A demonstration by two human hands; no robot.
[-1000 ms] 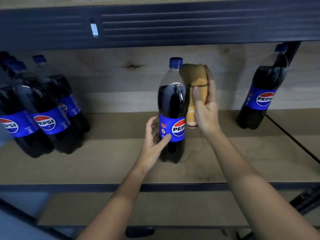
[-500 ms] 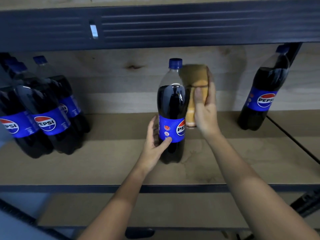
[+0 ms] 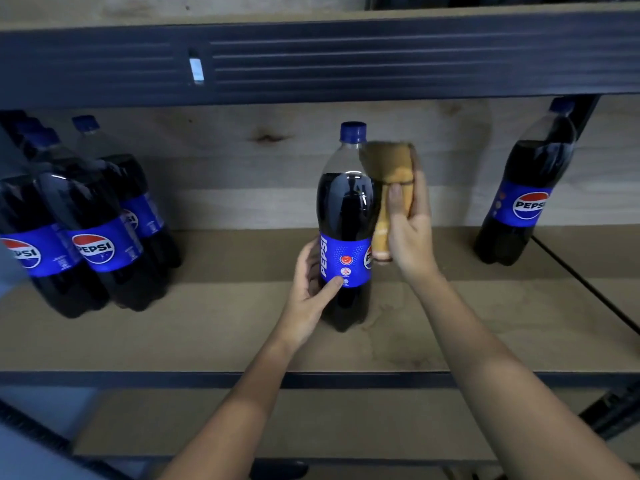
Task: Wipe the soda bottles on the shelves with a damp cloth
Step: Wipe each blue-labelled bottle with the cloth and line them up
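A Pepsi bottle (image 3: 345, 216) stands upright at the centre of the wooden shelf (image 3: 214, 327). The left hand (image 3: 309, 289) holds it low at 7 o'clock, its grip curled round the blue label, thumb on the front. The right hand (image 3: 408, 230) at 3 o'clock has its grip clenched on a folded tan cloth (image 3: 389, 174) (blurred at the top), pressed to the bottle's shoulder. A cluster of bottles (image 3: 93, 233) sits at 9 o'clock, well apart; a lone bottle (image 3: 526, 199) stands at 2 o'clock.

Upright Pepsi bottle (image 3: 345, 223), tan cloth (image 3: 391, 188) alongside
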